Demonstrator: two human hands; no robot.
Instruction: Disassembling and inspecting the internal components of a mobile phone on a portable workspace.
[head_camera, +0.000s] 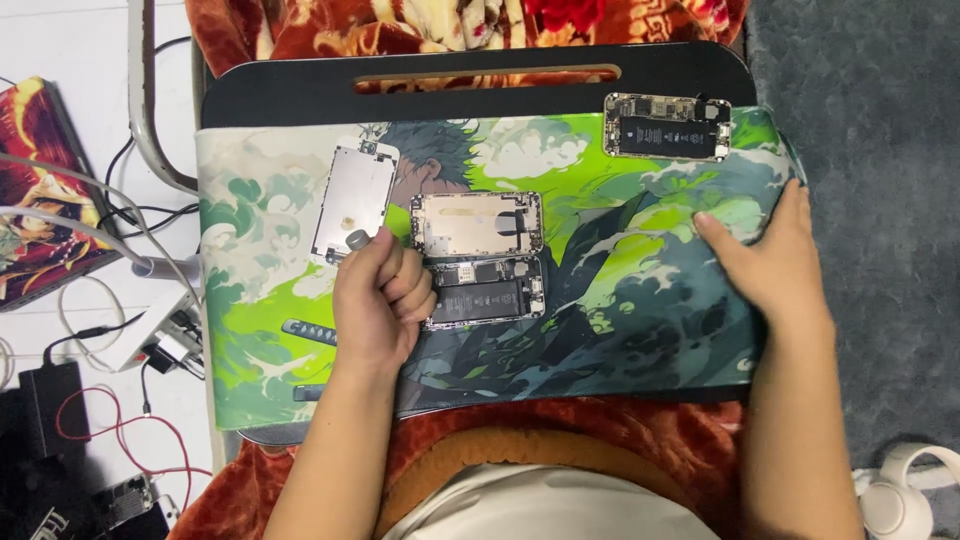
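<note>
Grip first: my left hand (375, 290) is curled around a small tool (357, 240) above the opened phone (487, 288); right hand (765, 255) lies flat, empty, on the mat (640, 330). A slip could gouge the phone's board.

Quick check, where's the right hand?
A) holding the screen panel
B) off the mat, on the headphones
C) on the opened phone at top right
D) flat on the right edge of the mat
D: the right hand lies palm down on the right edge of the green printed mat, holding nothing; the opened phone at top right sits apart from it.
</note>
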